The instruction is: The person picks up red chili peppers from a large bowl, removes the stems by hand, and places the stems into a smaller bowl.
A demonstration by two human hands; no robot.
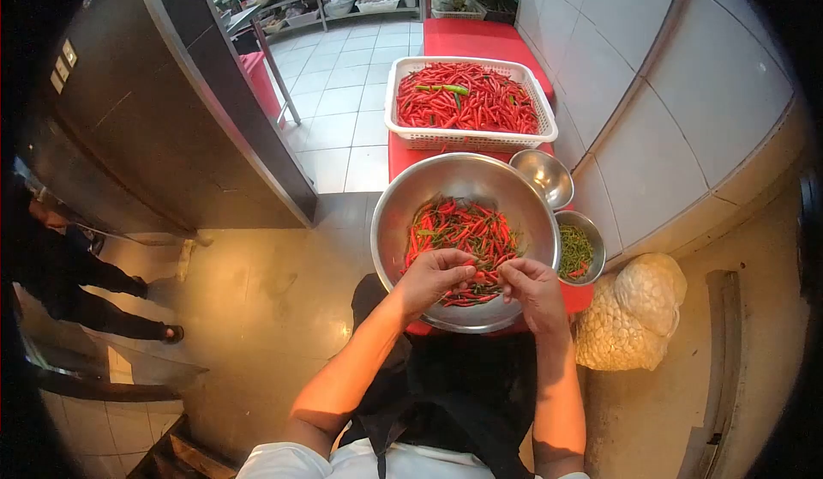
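A large steel bowl (394, 213) holds red chilies (454, 232) with green stems. Over its near part my left hand (435, 280) has thumb and fingers pinched, close to a red chili. Just to the right, my right hand (531, 290) is also pinched, above the bowl's right side; what lies between its fingertips is too small to make out. The two hands are a little apart. Right of the bowl, a small steel bowl (597, 256) contains green stems and a few red bits. Another small steel bowl (543, 177) stands behind it.
Beyond the large bowl, a white basket (467, 139) full of red chilies sits on the red bench (476, 40). A bulging pale bag (630, 316) lies on the floor at right. A person in dark trousers (94, 277) is at far left.
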